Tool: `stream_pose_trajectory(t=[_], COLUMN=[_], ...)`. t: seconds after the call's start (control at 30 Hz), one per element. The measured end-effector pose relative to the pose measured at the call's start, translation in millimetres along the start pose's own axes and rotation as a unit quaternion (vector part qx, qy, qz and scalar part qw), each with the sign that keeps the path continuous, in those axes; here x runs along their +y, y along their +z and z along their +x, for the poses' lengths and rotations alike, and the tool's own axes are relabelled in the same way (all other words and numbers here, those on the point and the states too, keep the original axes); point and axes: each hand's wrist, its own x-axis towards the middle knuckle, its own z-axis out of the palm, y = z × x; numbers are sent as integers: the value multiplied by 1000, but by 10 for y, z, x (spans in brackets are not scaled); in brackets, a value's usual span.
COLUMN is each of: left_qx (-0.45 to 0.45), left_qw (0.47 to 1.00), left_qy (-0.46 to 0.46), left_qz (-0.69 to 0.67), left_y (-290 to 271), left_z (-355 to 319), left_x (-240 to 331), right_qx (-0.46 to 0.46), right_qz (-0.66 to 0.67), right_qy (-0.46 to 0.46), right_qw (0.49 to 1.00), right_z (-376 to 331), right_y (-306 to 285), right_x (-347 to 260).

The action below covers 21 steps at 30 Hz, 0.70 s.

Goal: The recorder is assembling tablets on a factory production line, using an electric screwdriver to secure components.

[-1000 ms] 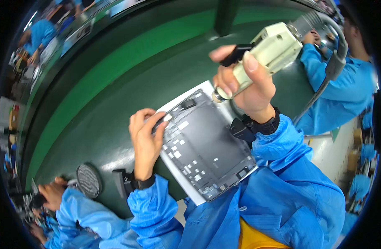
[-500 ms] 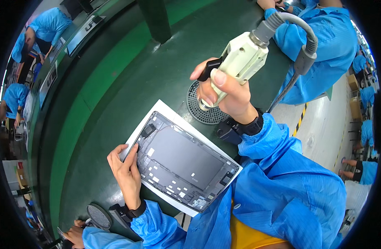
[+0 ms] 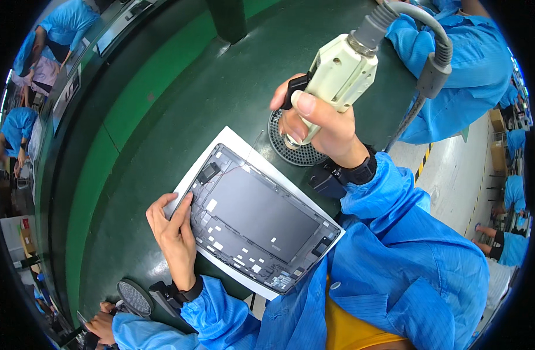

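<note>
My right hand [image 3: 326,125] is closed around a cream electric screwdriver [image 3: 344,73] with a black lever and a thick grey cable. Its tip end points down over a round, perforated screw tray [image 3: 314,157]; whether a bit sticks out is hard to see. A dark grey tablet housing [image 3: 264,204] with white stickers and small parts rests on a white board [image 3: 225,140], tilted on the green table. With thumb on top and fingers along the outer side, my left hand [image 3: 174,233] grips the left edge of the board and housing together.
Green table [image 3: 162,157] with a dark post [image 3: 228,20] at the back. A second perforated tray [image 3: 134,298] lies at lower left beside another person's hand [image 3: 101,326]. Close on the right sits a co-worker in blue [image 3: 454,93]. More people work at the far left.
The whole view has shifted slightly. Both hands keep their grips, and the screwdriver stays over the tray.
</note>
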Motion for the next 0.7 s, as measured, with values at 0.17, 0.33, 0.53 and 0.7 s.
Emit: stream_pose_trajectory(t=[0.17,0.33,0.53,0.7], left_qx=[-3,32,22,33], left_qw=[1000,997,995,992], left_qy=[-3,-32,-38,-28], left_qz=[-9,-61,-95,-116], left_y=[-43,-175,-246,-211], left_z=[-29,-83,-132,-175], left_x=[-35,-159,-302,-374], right_qx=[0,-18,-188,-215], right_qz=[-7,133,147,20], right_qy=[-10,-40,-65,-15], right_qw=[1000,990,969,976], right_z=[16,-6,76,106], right_y=[47,84,621,1382], right_x=[28,10,-166,32])
